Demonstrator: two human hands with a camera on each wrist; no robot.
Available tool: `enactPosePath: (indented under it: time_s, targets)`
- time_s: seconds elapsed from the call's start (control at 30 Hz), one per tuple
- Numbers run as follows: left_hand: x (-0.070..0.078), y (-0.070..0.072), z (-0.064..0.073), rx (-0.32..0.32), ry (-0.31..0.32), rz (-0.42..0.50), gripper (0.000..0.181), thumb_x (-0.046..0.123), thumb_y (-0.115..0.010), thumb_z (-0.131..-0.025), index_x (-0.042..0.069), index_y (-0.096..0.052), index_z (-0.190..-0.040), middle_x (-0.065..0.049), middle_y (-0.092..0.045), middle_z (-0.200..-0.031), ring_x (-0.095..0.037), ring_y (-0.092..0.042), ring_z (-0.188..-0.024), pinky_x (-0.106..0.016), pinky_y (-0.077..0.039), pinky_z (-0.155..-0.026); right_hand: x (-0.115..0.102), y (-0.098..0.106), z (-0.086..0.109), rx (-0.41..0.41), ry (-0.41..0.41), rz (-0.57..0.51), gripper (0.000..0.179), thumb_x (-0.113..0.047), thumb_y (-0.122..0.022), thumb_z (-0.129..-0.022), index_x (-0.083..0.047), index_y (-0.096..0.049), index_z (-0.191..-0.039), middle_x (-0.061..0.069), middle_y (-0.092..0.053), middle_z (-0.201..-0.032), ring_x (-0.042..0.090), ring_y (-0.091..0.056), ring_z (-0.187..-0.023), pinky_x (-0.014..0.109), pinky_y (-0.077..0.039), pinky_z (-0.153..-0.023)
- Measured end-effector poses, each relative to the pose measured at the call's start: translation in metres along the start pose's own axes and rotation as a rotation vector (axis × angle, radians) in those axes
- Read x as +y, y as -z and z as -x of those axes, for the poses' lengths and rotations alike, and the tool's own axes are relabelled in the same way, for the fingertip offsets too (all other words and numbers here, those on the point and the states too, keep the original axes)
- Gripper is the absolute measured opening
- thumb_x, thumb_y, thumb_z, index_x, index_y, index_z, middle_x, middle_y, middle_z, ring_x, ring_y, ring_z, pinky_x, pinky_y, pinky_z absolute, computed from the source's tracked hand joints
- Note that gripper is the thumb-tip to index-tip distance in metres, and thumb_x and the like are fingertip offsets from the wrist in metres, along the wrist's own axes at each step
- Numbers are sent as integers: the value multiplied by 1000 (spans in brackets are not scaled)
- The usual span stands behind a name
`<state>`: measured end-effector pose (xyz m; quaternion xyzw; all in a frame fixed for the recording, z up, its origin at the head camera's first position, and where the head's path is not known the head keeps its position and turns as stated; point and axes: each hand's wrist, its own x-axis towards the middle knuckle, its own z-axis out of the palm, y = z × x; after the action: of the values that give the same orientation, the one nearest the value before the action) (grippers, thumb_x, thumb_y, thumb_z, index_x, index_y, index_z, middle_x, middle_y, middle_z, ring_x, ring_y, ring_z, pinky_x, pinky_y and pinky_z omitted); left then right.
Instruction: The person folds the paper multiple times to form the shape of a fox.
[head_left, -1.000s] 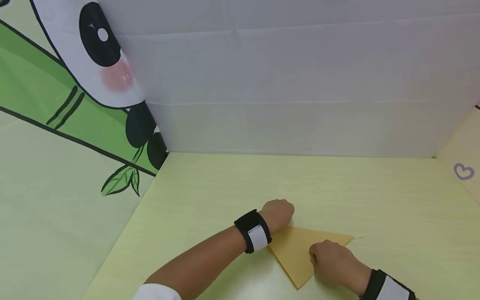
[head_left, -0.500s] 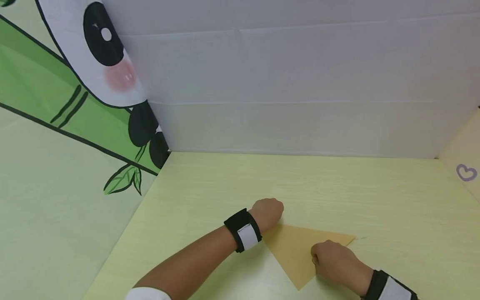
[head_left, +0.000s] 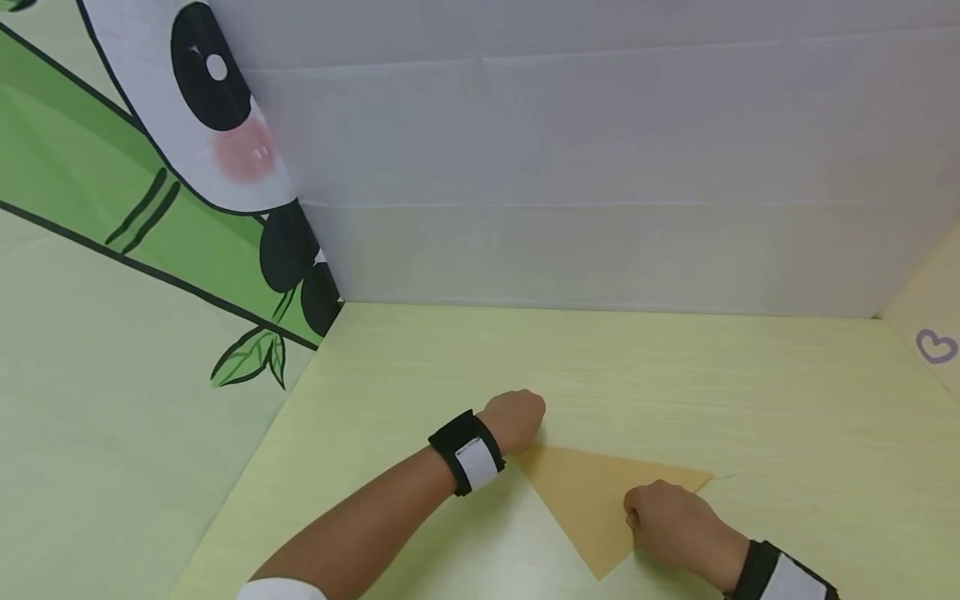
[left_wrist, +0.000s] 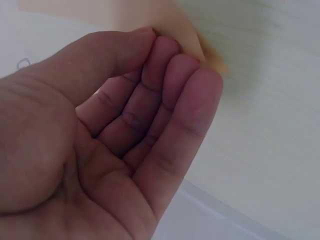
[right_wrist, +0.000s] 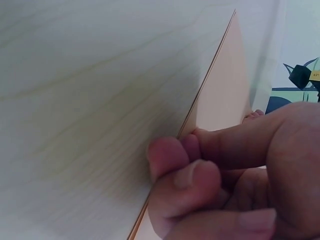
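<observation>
A tan sheet of paper, folded into a triangle, lies on the table in the head view. My left hand is at its far left corner. In the left wrist view, the curled fingers and thumb of that hand meet at the paper, pinching its edge near the corner. My right hand grips the near right edge. The right wrist view shows its thumb and bent fingers around the two-layered edge of the paper. Part of that edge is hidden behind the fingers.
The pale wood-grain table meets a white sheet-covered wall at the back. A cartoon-printed panel borders the left, and a cream panel with a purple heart the right. Both wrists wear black straps.
My left hand has slid left along the paper's far edge to the corner, uncovering more of the sheet. The gap between layers at the left edge has closed. My right hand stays nearly still.
</observation>
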<state>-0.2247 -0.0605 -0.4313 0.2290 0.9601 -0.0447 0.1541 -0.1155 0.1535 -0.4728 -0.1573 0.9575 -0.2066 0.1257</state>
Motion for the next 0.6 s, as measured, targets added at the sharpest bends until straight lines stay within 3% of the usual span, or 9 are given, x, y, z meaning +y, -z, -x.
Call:
enactPosePath:
  time_s: [0.3,0.6]
  targets:
    - [-17,-1,4,16,-5,49,29,1,-67,-92,9,-52,-68,2,-42,-62,-13,-37,-56,-25,-31,-49,0,0,-1,6,-11,23,35,2,-66,-89,-16,-51,-64,-5,-44,-61,12,-40,-57,27,-32,-52]
    - [-34,-1,6,-5,54,56,20,1,-67,-92,6,-59,-74,0,-45,-66,-14,-39,-58,-27,-33,-52,-1,1,-1,7,4,22,32,1,-68,-89,-16,-54,-66,-6,-46,-63,12,-42,-57,28,-35,-52]
